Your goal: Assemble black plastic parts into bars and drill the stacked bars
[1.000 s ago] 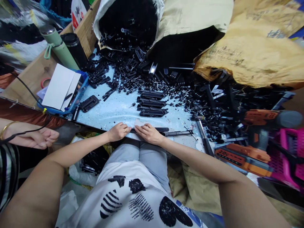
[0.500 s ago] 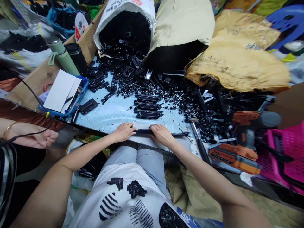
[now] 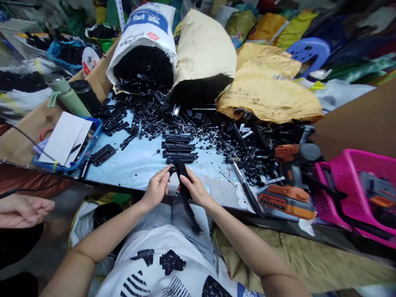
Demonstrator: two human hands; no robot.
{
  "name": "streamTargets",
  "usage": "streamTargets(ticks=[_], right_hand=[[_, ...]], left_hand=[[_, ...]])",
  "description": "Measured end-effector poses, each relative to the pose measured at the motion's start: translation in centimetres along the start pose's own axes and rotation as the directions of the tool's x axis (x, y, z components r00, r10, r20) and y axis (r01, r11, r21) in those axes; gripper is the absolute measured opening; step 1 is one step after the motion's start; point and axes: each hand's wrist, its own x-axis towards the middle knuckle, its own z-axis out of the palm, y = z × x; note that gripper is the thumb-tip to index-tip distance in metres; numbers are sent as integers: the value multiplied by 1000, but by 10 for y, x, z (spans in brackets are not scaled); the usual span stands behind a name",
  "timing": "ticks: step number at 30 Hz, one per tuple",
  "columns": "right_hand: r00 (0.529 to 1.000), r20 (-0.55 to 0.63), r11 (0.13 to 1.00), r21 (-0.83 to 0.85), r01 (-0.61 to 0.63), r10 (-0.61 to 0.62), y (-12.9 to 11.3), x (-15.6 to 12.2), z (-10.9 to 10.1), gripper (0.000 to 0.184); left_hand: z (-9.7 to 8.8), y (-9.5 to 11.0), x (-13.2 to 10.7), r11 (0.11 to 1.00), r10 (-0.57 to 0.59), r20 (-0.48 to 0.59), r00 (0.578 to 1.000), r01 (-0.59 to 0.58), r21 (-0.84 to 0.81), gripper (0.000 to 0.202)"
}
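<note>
Both of my hands hold a long black plastic bar (image 3: pixel 187 202) at the table's near edge. It points toward my lap, its lower end over my grey trousers. My left hand (image 3: pixel 157 189) pinches its upper end from the left. My right hand (image 3: pixel 194 189) grips it from the right, fingers closed round it. Just beyond my hands lies a neat stack of similar black parts (image 3: pixel 178 147) on the pale blue tabletop (image 3: pixel 136 163).
Heaps of small black parts and screws (image 3: pixel 216 136) spill from open sacks (image 3: pixel 145 49) at the back. An orange drill (image 3: pixel 287 163) and a pink basket (image 3: pixel 355 185) sit right. A blue tray with paper (image 3: pixel 64 140) and flasks (image 3: pixel 66 99) stand left. Another person's hand (image 3: pixel 23 210) rests at far left.
The bar lay flat along the table edge under both hands; now it is lifted and turned to point toward my lap. The view has tilted upward.
</note>
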Motion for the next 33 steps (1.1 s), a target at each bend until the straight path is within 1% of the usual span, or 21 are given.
streamTargets(ticks=[1,3,5,6,8,9,11,13,15,17,18,20,23,25,27,30,32,33], right_hand=[[999,-34,998,64,-24,26,2,0,3,65],[998,-50,987,156,-42,50,3,-1,6,65],[999,-26,977,211,-41,48,5,-2,3,64],[999,-16,975,219,-33,37,6,-3,0,63],[1000,-16,983,181,10,-7,7,-4,-8,61],[999,-21,991,123,43,-41,7,-4,-13,59],[991,-14,990,-57,129,-130,6,-6,-20,55],[974,6,947,-236,220,-225,6,-9,-21,52],[955,-22,904,-330,273,-296,8,-11,-15,52],[931,-125,890,-359,280,-343,11,-14,-3,53],[912,-185,884,-374,280,-367,13,-16,4,53],[871,-253,858,-423,291,-421,13,-19,16,53],[840,-241,806,-495,325,-487,6,-20,25,54],[829,-226,786,-514,345,-511,0,-20,26,55],[817,-208,768,-521,372,-537,-4,-20,24,56],[814,-182,748,-540,386,-551,-6,-23,22,57],[814,-178,742,-549,384,-553,-7,-24,21,57],[817,-175,745,-547,383,-549,-7,-23,19,57]], left_hand=[[3,1,0,1000,11,-14,1000,-10,20,47],[6,4,0,992,71,-53,996,-65,111,43],[6,8,0,951,185,-69,980,-161,263,40],[5,10,0,916,245,-53,968,-214,339,39],[3,12,-1,843,317,7,948,-285,456,37],[2,12,-2,817,327,32,945,-299,493,36],[4,10,-3,787,336,30,941,-299,540,36],[11,7,-5,782,365,-20,931,-295,550,36],[24,4,-7,802,414,-113,903,-303,516,37],[37,3,-7,828,457,-218,863,-322,459,37],[44,3,-7,836,475,-266,839,-335,436,37],[52,3,-7,831,516,-318,796,-375,411,37],[53,5,-6,800,576,-328,749,-434,414,36],[47,7,-5,787,595,-328,734,-450,422,35],[39,9,-2,775,609,-313,729,-463,430,34],[29,12,2,743,637,-221,739,-510,434,34],[27,11,2,724,652,-183,736,-534,437,33],[27,8,2,723,654,-184,734,-534,439,33]])
